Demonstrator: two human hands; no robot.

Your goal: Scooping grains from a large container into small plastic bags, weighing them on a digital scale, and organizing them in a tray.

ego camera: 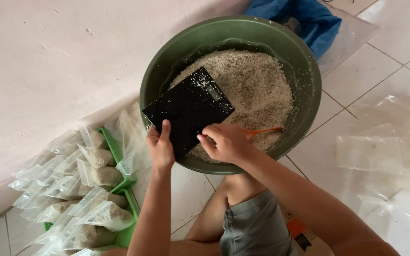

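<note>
White tile floor, pink wall at left. Big green basin (pixel 157 71) of pale grain sits far-centre. Black flat scale (pixel 188 110) tilts over its near-left rim. Left hand (pixel 160 147) grips the scale's near edge, thumb on top. Right hand (pixel 228 142), fingers curled, touches its near-right edge. Orange spoon (pixel 264 131) just right. Filled bags (pixel 101 215) on green tray (pixel 128 182), near left.
</note>
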